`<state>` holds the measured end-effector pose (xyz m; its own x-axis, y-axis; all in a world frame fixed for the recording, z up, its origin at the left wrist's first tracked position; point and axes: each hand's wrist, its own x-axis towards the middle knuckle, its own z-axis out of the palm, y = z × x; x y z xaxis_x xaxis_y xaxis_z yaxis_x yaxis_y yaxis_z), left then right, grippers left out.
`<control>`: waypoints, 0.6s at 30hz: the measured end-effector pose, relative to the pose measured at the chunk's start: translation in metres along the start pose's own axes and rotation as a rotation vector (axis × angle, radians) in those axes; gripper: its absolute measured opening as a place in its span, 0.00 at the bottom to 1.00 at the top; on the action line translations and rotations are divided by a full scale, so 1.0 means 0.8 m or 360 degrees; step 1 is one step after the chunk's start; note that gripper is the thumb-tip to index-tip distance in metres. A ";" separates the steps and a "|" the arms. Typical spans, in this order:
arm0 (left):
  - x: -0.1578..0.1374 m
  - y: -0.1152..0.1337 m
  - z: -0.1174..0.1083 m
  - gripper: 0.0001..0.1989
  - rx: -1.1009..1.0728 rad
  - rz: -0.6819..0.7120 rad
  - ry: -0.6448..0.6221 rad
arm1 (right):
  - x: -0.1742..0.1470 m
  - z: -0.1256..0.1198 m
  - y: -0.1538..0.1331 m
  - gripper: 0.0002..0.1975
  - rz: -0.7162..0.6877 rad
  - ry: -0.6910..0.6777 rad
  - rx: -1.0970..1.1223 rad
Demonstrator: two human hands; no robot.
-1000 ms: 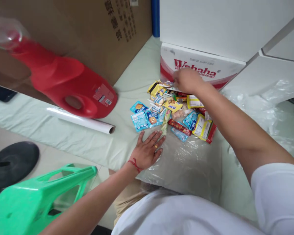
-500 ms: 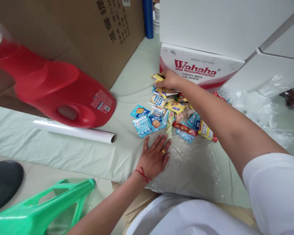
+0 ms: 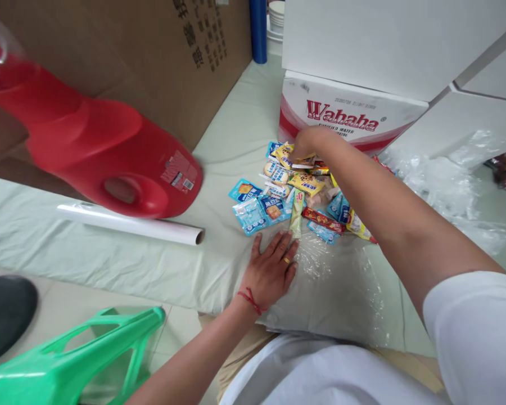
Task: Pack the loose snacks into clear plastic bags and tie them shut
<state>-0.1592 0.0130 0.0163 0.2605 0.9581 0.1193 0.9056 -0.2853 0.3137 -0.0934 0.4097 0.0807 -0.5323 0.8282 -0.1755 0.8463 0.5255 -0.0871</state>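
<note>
Snack packets [image 3: 307, 183], loosely heaped on a table under a pale green cloth [image 3: 236, 129], between the near edge and a Wahaha carton [image 3: 346, 118]. Reached with the right hand [image 3: 310, 143] to the heap's far side (could not tell whether closed on a packet, with the fingertips out of sight). Rested the left hand [image 3: 272, 270] flat, fingers slightly apart and gripping nothing, on clear plastic sheeting [image 3: 333, 292] running toward the near edge. Seemed busy with handling packets one by one; probably called next for a light pinch, clear of overlapping wrappers. Noticed leftward, along the near edge, a white roll [image 3: 135, 223] just beside a red bottle [image 3: 109, 146], before a large cardboard box [image 3: 130, 45]. Found crumpled plastic [image 3: 438, 185] rightward; beyond the near edge, left, a green stool [image 3: 25, 374] on tiled floor [image 3: 181, 332].
</note>
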 end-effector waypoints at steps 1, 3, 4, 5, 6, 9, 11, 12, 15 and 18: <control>0.000 0.000 0.000 0.25 0.0002 0.0002 0.0005 | -0.005 -0.006 -0.001 0.35 0.0071 -0.0023 -0.0023; -0.001 0.000 0.000 0.25 -0.0004 0.0008 0.0002 | -0.014 -0.012 -0.010 0.39 0.0178 0.0057 -0.0019; -0.001 -0.001 0.000 0.26 -0.0011 0.0008 -0.0002 | -0.017 -0.012 -0.018 0.41 0.0198 0.0129 0.0010; -0.001 -0.001 0.000 0.26 -0.0018 0.0007 -0.0007 | -0.019 -0.010 -0.028 0.41 0.0211 0.0159 0.0036; -0.001 -0.001 -0.001 0.26 -0.0023 0.0004 -0.0012 | -0.020 -0.006 -0.039 0.41 0.0223 0.0136 0.0049; 0.000 0.000 -0.001 0.26 -0.0029 -0.0008 -0.0036 | -0.020 0.008 -0.066 0.39 0.0288 -0.0050 -0.0022; 0.000 0.000 0.000 0.26 -0.0030 -0.0007 -0.0053 | -0.021 0.013 -0.074 0.40 0.0328 -0.0117 -0.0104; 0.000 0.000 0.000 0.27 -0.0031 -0.0006 -0.0058 | -0.022 0.013 -0.075 0.40 0.0343 -0.0143 -0.0132; 0.000 0.000 0.002 0.27 -0.0029 -0.0020 -0.0054 | -0.035 0.007 -0.069 0.36 0.0329 -0.0159 -0.0153; 0.000 0.001 0.002 0.28 -0.0011 -0.0041 -0.0051 | -0.050 0.005 -0.060 0.35 0.0246 -0.0061 -0.0154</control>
<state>-0.1582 0.0128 0.0147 0.2477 0.9655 0.0809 0.9099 -0.2605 0.3230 -0.1123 0.3506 0.0876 -0.3934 0.8934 -0.2168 0.9111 0.4104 0.0380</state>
